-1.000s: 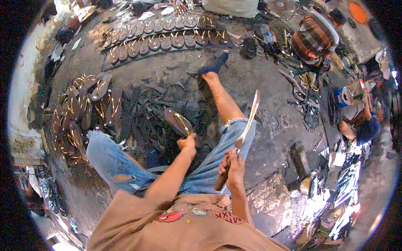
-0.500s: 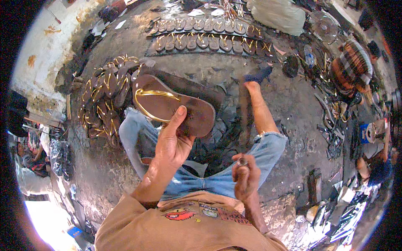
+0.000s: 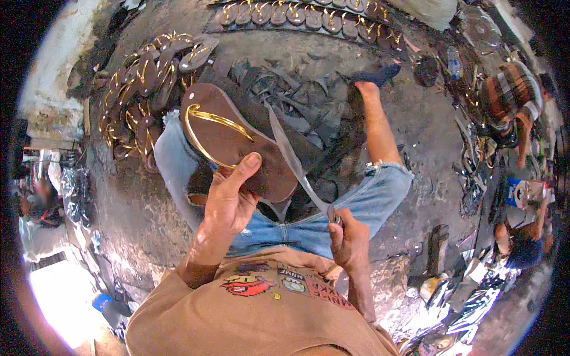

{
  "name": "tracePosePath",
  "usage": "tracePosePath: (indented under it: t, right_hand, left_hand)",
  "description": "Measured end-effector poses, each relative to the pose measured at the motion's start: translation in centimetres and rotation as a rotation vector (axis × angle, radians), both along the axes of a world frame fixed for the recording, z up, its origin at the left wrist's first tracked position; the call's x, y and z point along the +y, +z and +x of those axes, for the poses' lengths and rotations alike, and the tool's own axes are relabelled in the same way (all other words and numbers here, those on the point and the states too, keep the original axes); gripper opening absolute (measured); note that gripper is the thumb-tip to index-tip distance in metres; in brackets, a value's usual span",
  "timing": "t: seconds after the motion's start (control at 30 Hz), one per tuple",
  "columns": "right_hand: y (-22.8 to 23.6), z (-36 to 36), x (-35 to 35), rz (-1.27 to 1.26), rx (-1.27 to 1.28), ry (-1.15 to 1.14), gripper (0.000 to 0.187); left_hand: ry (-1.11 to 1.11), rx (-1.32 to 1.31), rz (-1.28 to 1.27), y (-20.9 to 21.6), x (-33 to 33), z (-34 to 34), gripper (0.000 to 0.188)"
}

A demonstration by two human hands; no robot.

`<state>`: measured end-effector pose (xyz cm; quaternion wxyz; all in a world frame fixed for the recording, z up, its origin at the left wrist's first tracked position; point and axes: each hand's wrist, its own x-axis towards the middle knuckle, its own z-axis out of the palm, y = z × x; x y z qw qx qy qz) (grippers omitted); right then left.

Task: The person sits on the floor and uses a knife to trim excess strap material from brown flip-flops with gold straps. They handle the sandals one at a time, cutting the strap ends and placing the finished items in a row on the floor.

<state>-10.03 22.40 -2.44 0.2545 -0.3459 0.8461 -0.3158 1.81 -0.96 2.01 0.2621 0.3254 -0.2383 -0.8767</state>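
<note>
- Raised since the frame of a second ago: a brown flat-soled thong sandal with a gold strap (image 3: 228,142), now nearer the chest; a long, grey metal knife (image 3: 291,156), then pointing away to the right, now slants left.
- Left hand (image 3: 233,199): gripping the sandal near its heel, thumb on the footbed, fingers largely hidden beneath.
- Right hand (image 3: 350,237): closed around the knife's handle, blade beside the sole's right edge. Contact cannot be confirmed.
- Sandal location: held above the lap, between the knees of the frayed blue jeans (image 3: 377,204), toe pointing up and left.
- Floor ahead: dark, curved offcuts (image 3: 297,105).
- Judgement on good practice: keep the blade flush to the rim and draw in one smooth stroke; turn the sandal, not the wrist, around the heel curve.
- Judgement on risk: left fingertips need to stay behind the rim, the strap clear of the edge, the stroke away from the thigh.
</note>
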Motion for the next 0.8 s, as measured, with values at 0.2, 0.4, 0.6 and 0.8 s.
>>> tracePosePath:
  t: [0.2, 0.4, 0.6, 0.8]
  right_hand:
    - [2.9, -2.8, -3.8, 0.072, -0.137, 0.262, 0.034]
    - [-0.6, -3.7, -7.5, -0.127, -0.167, 0.431, 0.025]
    - [-3.1, -3.4, -14.9, -0.205, -0.109, 0.351, 0.026]
    - [-1.4, -7.1, -24.1, -0.276, 0.083, 0.262, 0.041]
  left_hand:
    - [-0.062, -0.103, -0.112, -0.8, 0.6, 2.1, 0.041]
    - [-0.144, -0.239, -0.161, -1.5, 0.4, 3.8, 0.047]
    - [-0.107, -0.196, -0.026, 0.4, 0.8, 4.2, 0.055]
    - [-0.064, -0.277, -0.061, -0.9, 1.4, 6.3, 0.052]
